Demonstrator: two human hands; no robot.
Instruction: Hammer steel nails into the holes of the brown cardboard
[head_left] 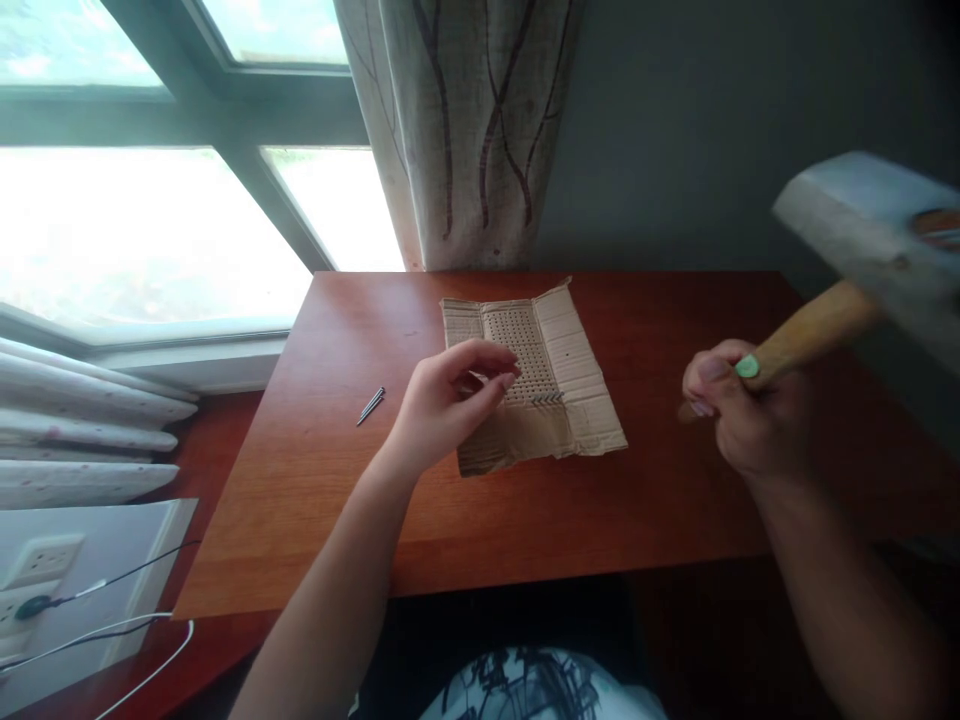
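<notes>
Right of the cardboard (586, 365), the right hand (754, 410) clamps the hammer handle (816, 332), likely for leverage; the left hand (450, 400): grip unclear.

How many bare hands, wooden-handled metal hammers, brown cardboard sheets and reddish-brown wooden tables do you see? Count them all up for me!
Bare hands: 2, the left hand and the right hand
Wooden-handled metal hammer: 1
Brown creased cardboard sheet: 1
Reddish-brown wooden table: 1
Total: 5
</notes>
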